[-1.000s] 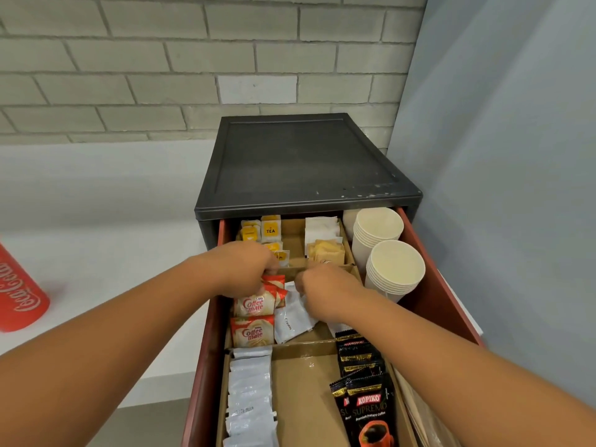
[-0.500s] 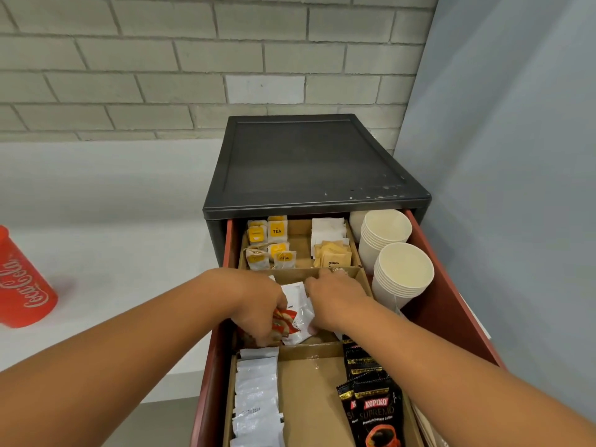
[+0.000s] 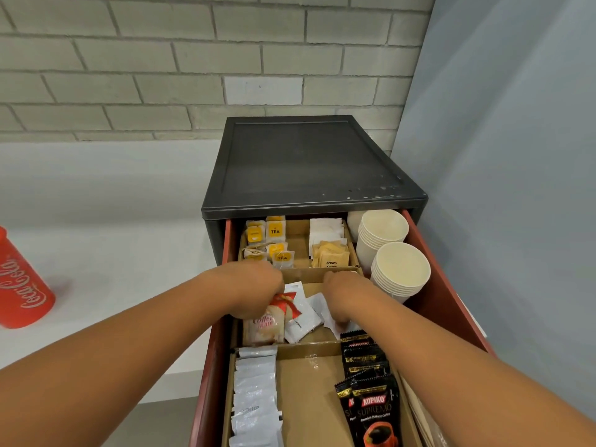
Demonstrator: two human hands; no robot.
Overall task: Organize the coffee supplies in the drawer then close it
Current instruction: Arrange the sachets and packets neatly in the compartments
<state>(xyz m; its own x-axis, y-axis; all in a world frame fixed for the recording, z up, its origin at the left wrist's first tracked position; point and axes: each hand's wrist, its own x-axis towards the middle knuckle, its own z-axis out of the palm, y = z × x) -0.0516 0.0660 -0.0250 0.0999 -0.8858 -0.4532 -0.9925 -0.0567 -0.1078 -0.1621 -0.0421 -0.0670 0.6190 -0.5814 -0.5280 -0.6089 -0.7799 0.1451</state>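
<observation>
two hands (image 3: pixel 254 291), two cup stacks (image 3: pixel 400 269), one red bottle (image 3: pixel 19 295)

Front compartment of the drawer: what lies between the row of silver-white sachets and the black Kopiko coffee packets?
Bare brown cardboard floor, as the head view shows, between the silver-white sachets and black Kopiko packets.

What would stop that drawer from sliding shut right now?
Both hands. The left hand grips creamer packets and the right hand reaches among white sachets inside the open drawer. The paper cups look near the cabinet opening; clearance unclear.
</observation>
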